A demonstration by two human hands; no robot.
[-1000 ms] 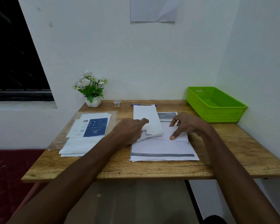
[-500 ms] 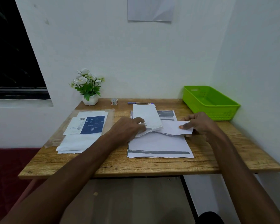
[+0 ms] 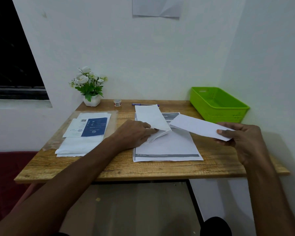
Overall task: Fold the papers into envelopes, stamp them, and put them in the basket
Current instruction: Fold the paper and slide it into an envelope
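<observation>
Head cam: left hand (image 3: 134, 132) pinching envelope (image 3: 152, 120) on desk, right hand (image 3: 242, 138) pinching folded paper (image 3: 199, 127) aloft.

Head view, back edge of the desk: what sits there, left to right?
flower pot → tape roll → pen → green basket

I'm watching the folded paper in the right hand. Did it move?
Yes. The folded paper, pinched by the right hand, moved right, off the printed sheet toward the green basket.
</observation>
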